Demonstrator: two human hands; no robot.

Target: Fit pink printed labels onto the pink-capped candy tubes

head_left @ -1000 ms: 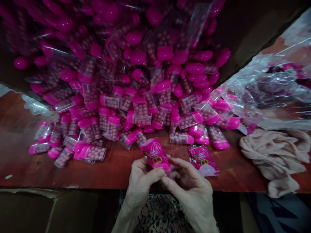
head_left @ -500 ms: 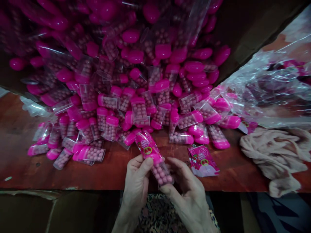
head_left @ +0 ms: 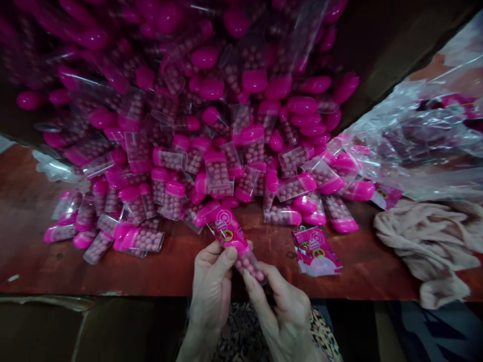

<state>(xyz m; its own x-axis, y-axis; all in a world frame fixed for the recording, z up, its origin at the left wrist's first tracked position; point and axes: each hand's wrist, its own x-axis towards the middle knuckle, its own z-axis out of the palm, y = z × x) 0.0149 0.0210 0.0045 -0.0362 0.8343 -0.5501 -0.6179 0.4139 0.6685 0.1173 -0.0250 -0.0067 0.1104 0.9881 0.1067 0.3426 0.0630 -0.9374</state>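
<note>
Between my two hands is a clear candy container with pink balls inside, tilted above the table's front edge. A printed pink sleeve covers its upper end and sticks out past it. My left hand pinches the sleeve and container, thumb on top. My right hand grips the lower end of the container between thumb and fingers. To the right of my hands lies a small stack of flat printed sleeves.
A big heap of pink-capped candy containers spills from a dark box onto the red-brown table. At right are a crumpled beige cloth and clear plastic wrap.
My right hand has shifted left, and its fingers have closed round the container's lower end. The sleeve leans slightly more to the left. My left hand keeps its pinch.
</note>
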